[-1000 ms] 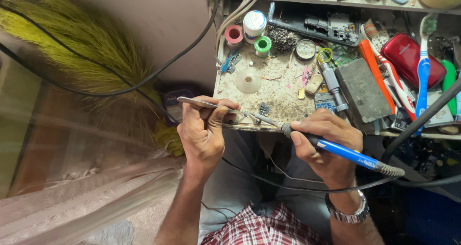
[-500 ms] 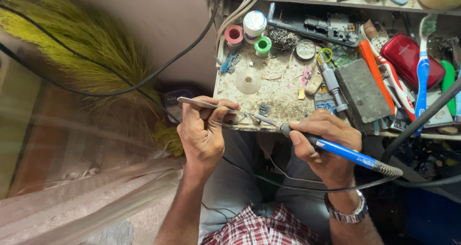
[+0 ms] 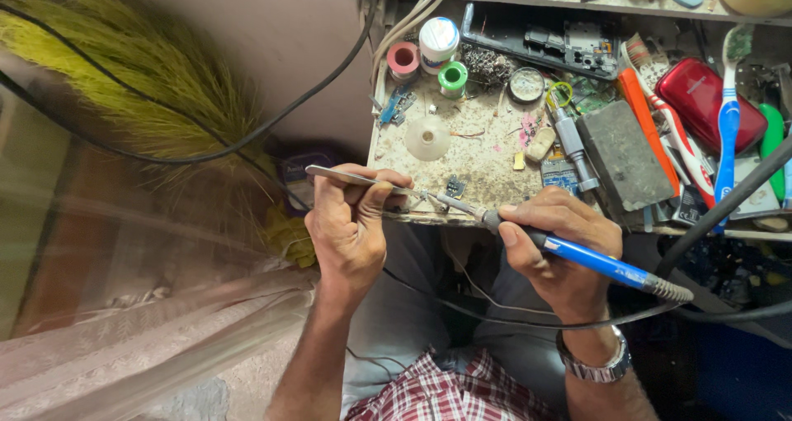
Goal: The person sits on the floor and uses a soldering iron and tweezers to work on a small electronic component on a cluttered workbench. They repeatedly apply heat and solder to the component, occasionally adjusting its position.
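Left hand (image 3: 351, 227) pinches metal tweezers (image 3: 363, 178), grip clenched on them, tips at small part (image 3: 423, 198) on front edge of worktop (image 3: 483, 161). Right hand (image 3: 561, 243) grasps blue soldering iron (image 3: 577, 252) like a pen, tip touching same spot. Judgement: soldering mid-step, joint under work, not finished; tools not set down. Solder spool (image 3: 452, 77) sits apart at back.
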